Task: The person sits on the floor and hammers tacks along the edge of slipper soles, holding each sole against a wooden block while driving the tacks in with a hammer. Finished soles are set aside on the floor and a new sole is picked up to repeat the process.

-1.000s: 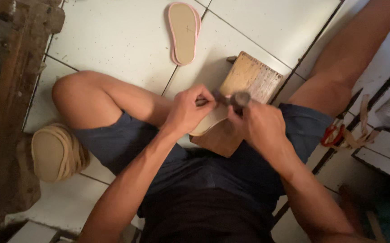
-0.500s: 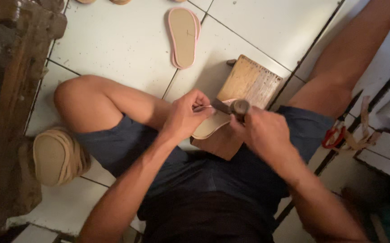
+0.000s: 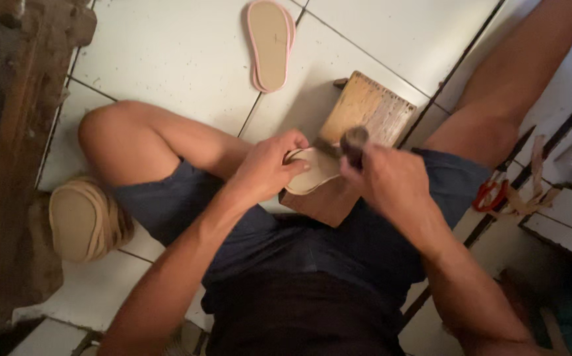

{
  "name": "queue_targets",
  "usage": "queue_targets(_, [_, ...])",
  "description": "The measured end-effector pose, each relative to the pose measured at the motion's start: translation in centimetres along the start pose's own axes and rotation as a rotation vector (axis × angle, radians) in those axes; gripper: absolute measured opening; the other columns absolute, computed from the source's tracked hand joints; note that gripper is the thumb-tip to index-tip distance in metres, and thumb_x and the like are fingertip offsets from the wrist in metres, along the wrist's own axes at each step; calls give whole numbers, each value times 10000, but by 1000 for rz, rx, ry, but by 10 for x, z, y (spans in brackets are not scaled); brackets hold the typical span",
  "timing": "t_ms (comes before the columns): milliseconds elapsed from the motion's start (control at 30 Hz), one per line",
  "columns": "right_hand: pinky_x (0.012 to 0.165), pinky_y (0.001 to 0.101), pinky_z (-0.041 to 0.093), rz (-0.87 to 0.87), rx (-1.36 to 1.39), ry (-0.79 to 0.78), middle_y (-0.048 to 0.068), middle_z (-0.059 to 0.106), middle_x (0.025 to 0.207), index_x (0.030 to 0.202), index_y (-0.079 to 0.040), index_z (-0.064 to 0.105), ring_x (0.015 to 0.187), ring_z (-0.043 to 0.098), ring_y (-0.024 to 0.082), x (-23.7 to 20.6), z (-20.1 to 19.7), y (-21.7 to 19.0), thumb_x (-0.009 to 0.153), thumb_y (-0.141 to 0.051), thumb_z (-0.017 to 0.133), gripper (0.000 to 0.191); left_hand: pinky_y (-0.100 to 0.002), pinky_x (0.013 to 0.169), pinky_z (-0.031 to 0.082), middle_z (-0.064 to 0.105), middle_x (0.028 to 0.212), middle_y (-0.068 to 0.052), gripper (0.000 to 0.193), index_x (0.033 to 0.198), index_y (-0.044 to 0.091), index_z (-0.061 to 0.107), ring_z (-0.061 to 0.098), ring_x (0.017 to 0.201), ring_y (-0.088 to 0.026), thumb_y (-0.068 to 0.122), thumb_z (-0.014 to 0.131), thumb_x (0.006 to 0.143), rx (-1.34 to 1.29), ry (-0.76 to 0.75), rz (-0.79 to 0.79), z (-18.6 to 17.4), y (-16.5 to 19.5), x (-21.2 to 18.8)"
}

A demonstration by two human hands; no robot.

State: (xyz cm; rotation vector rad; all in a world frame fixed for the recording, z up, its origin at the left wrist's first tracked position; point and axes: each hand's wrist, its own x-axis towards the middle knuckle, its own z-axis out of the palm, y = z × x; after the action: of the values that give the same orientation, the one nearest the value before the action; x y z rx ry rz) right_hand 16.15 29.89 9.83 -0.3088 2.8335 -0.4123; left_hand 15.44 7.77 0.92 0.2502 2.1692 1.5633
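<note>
I sit on a white tiled floor with a wooden board between my legs. A pale shoe sole lies on the board, and my left hand grips its near end. My right hand is closed around a dark-handled cutting tool whose blade rests on the sole's edge. The blade tip is partly hidden between my hands.
A pink-edged sole lies on the tiles beyond the board. A stack of tan soles sits by my left thigh. Red-handled scissors and strips lie at the right. Rough wooden planks line the left side.
The view has shifted slightly. My right hand with the tool has moved a little to the right along the sole, and the left hand keeps its hold.
</note>
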Motion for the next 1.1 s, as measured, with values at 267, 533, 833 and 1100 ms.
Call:
queue_targets(267, [589,491,553,90,10,22,188,705,728,928,-56,735,644,689,402,0,14,-6,924,-397,691,344,-376,681,553,733,846,-142,229,964,25,649,675,767,-208,166,808,878,-160,134,-158,16,-1,8])
queue_targets(533, [604,493,554,71,-68,74,210,686,699,875,-24,694,667,687,405,11,12,3,912,-428,744,408,-342,661,533,703,828,-83,232,1061,41,641,671,718,-172,154,763,900,11,18,1,5,-5,8])
queue_targets(833, [567,489,549,37,-40,2,195,680,662,910,-8,698,612,686,399,3,5,2,900,-388,714,380,-316,651,543,696,811,-71,308,1096,33,606,662,721,-131,132,768,853,-167,43,-83,4,-1,6])
queue_targets(1100, [664,493,564,151,-16,-54,207,695,725,831,-36,704,688,693,414,1,11,-6,930,-444,685,420,-320,641,549,736,786,-76,159,948,35,684,665,704,-150,143,790,898,-129,154,-121,16,2,11])
